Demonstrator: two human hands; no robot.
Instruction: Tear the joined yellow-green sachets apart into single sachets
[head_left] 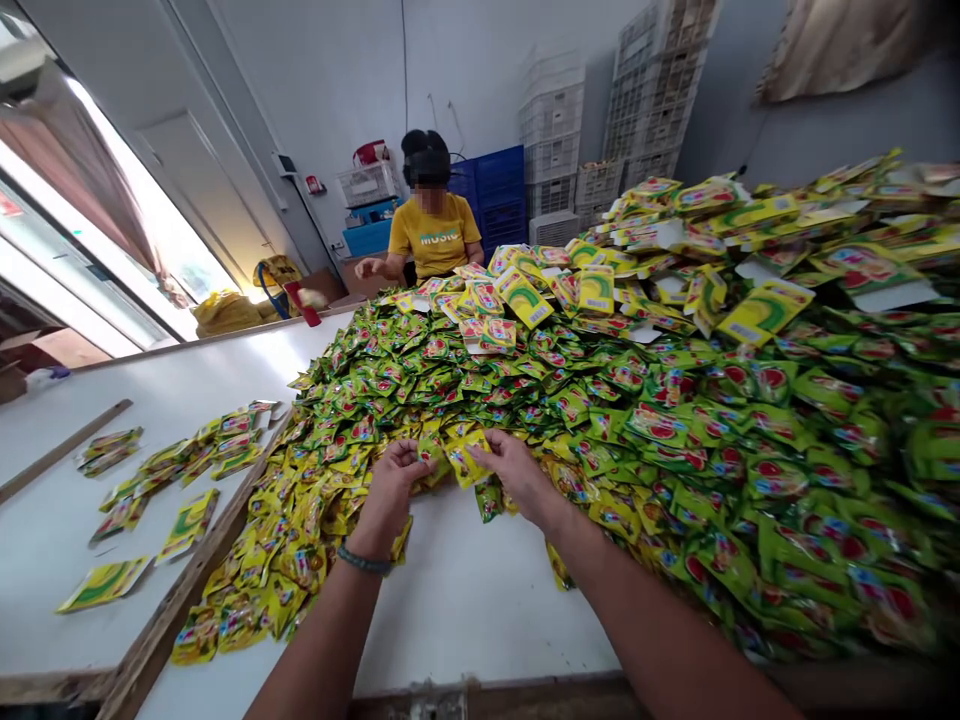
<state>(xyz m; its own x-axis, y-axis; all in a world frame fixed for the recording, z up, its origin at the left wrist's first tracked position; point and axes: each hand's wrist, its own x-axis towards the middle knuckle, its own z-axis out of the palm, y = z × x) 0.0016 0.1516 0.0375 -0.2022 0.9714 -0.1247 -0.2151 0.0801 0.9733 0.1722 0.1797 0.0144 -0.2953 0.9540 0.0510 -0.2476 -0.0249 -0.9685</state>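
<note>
My left hand [403, 473] pinches a small green packet [430, 452] with a red print on it. Close beside it, my right hand [515, 470] grips a yellow packet [466, 458] between thumb and fingers. Both hands are over a bare patch of the white table [457, 600], at the near edge of a large heap. Yellow packets [292, 530] lie to the left and around my hands. Green packets [780, 480] with red prints are piled behind and to the right. Another green packet [489, 500] rests on the table just below my right hand.
Yellow-green cartons [765, 310] lie on top of the heap. A wooden strip [195, 570] divides the table, with several flat cartons [187, 522] left of it. Across the heap sits a person in a yellow shirt [433, 235]. Stacked white crates [555, 120] stand by the wall.
</note>
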